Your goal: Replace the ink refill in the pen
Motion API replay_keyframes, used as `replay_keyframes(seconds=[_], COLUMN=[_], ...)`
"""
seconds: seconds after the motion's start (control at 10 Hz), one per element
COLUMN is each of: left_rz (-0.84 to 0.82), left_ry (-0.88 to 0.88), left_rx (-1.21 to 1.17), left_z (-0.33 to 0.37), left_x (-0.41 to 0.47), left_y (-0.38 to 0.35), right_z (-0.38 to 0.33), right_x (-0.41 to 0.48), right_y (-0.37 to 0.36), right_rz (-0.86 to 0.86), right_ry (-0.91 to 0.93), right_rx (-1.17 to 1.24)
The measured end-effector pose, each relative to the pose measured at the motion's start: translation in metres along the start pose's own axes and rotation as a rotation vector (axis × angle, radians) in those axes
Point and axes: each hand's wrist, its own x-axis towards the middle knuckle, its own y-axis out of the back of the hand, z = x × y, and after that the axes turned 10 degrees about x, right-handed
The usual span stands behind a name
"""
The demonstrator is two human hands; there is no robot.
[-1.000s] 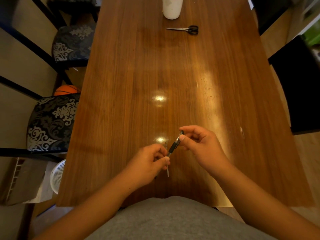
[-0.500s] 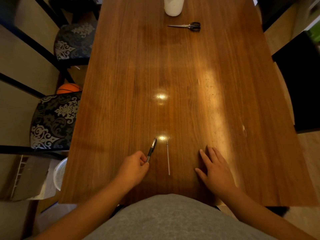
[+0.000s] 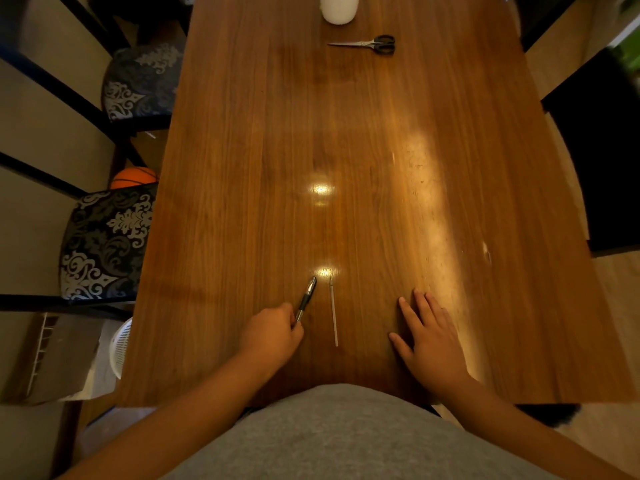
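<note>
Since a second ago my hands have parted: my left hand (image 3: 273,336) is now pinching the black-and-silver pen (image 3: 306,298) by its near end against the wooden table (image 3: 381,133), while my right hand (image 3: 427,336) is lying flat, fingers spread. The thin pale refill (image 3: 333,311) is lying between them, just beside the pen.

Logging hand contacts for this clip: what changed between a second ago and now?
The right hand let go of the pen and now lies flat on the table. The left hand carried the pen leftward and holds its near end, its tip pointing away. The thin refill lies bare between the hands. Scissors and white container stayed put.
</note>
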Motion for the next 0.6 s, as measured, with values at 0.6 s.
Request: replay_keyframes(seconds=[0.6], left_rz=[-0.083], left_ry=[0.068], left_rx=[-0.153], left_z=[-0.033], left_x=[-0.022], left_y=[-0.013], right_z=[-0.015], right_x=[0.006], right_y=[0.025], right_rz=[-0.019], right_ry=[-0.036], right_rx=[0.069])
